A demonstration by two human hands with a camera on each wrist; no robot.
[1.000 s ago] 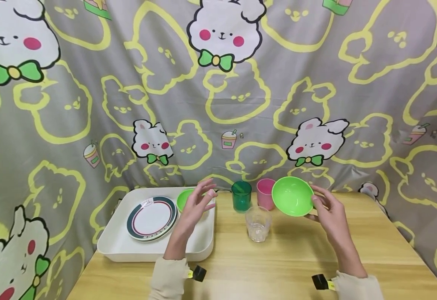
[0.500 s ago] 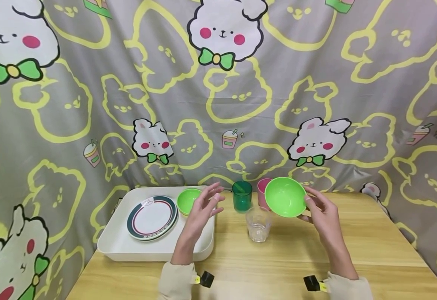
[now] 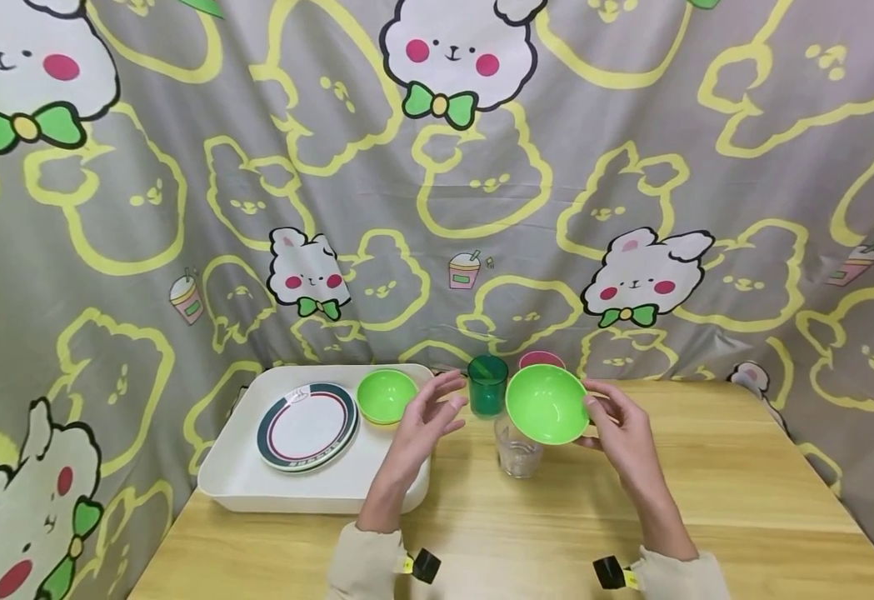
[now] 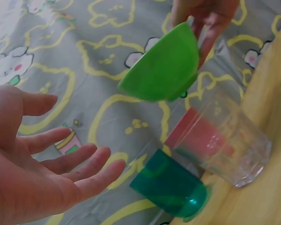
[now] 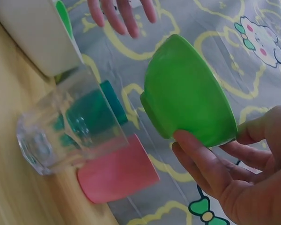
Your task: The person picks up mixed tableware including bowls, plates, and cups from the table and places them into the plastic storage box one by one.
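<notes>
A green bowl (image 3: pixel 547 404) hangs tilted above the table, and my right hand (image 3: pixel 624 429) grips its right rim, thumb at the edge and fingers beneath, as the right wrist view shows. My left hand (image 3: pixel 420 433) is raised by the tray's right side, fingers loosely spread, holding nothing; in the left wrist view a gap parts it from the bowl. Behind and below the bowl stand a clear cup (image 3: pixel 517 454), a dark green cup (image 3: pixel 487 387) and a pink cup (image 5: pixel 117 173). In the head view the bowl partly covers the clear and pink cups.
A white tray (image 3: pixel 234 479) sits on the left of the wooden table (image 3: pixel 736 483). It bears stacked plates (image 3: pixel 307 427) with dark green rims and another green bowl (image 3: pixel 387 395) with a yellow edge showing under it. A patterned curtain (image 3: pixel 377 200) hangs behind the table.
My right hand has carried the green bowl leftward, from beside the pink cup to in front of it and partly over the clear cup. My left hand has shifted a little to the right.
</notes>
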